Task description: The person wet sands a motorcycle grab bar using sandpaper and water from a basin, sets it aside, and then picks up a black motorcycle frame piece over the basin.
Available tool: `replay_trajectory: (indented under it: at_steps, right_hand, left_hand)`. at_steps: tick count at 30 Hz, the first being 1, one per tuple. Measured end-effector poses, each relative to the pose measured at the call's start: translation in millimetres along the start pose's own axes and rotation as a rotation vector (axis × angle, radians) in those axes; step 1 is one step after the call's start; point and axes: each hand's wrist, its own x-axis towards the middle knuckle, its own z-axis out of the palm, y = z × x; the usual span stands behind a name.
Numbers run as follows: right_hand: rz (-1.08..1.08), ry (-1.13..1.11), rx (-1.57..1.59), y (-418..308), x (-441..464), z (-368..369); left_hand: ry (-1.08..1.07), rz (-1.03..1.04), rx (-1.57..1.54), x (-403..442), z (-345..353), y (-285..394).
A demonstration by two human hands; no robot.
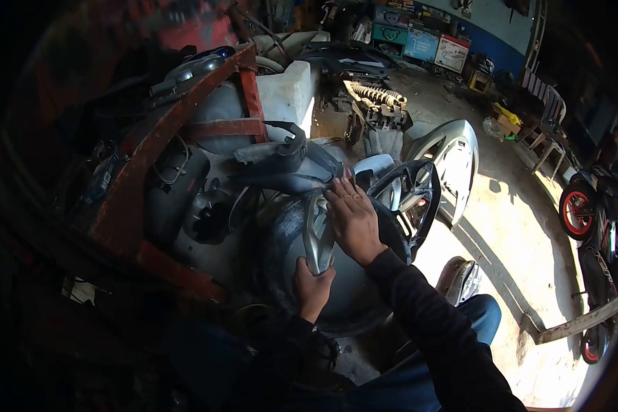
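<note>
My left hand (314, 290) is closed around the near end of a silver motorcycle trim piece (316, 240), a long looped part with an opening along its middle. My right hand (354, 218) lies along the far right side of that piece with its fingers stretched out and close together; a ring shows on one finger. The underside of this palm is hidden. Beneath both hands is a wide, round, dark-rimmed surface (281, 264). Just beyond my right fingertips lies a dark grey motorcycle body panel (299, 172) with a red part at its end.
A worn red metal frame (165, 134) stands at the left. Black curved trim (429, 206) and a large silver fairing (463, 161) sit to the right. Farther back is a coil-spring part (378, 94). A motorcycle with a red-rimmed wheel (578, 211) stands at the far right.
</note>
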Motion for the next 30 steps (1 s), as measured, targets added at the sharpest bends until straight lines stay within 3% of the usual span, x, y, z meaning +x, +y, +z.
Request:
replay_trajectory:
  at_steps: [8, 13, 17, 19, 21, 23, 25, 27, 29, 30]
  right_hand:
    - [-0.03, 0.005, -0.001, -2.9, -6.7, -3.2]
    - [-0.026, -0.128, 0.066, -24.8, -59.2, -9.2]
    - [0.47, 0.084, 0.362, -25.2, -57.9, -17.5]
    - [0.794, 0.078, 0.741, -30.0, -36.3, -19.7]
    - [0.707, 0.038, 0.559, -40.4, -17.9, -28.3]
    - [0.762, 0.067, 0.542, -45.8, -5.1, -36.3]
    - [0.736, 0.165, 0.81, -46.6, 0.6, -42.6]
    - [0.696, 0.208, 0.841, -46.3, 10.8, -53.7]
    - [0.684, 0.06, 0.883, -37.0, 18.8, -69.4]
    - [0.663, 0.067, 0.919, -31.2, 16.8, -68.3]
  left_hand:
    - [-0.018, 0.014, -0.014, -2.0, 4.3, -5.6]
    - [0.021, 0.165, -0.116, -3.1, 15.9, -14.5]
    - [0.046, 0.069, -0.16, -23.4, 30.1, -7.6]
    - [0.073, 0.15, -0.155, -34.7, 36.2, -2.1]
    - [0.068, 0.205, -0.263, -47.4, 50.9, -3.2]
    - [0.068, 0.28, -0.238, -55.7, 47.9, 17.6]
    - [-0.022, 0.341, -0.349, -54.9, 48.6, 31.5]
    - [-0.083, 0.309, -0.255, -52.8, 34.6, 48.5]
    - [-0.241, 0.175, -0.304, -48.3, 12.1, 65.2]
    - [-0.171, 0.159, -0.541, -37.0, 14.7, 46.1]
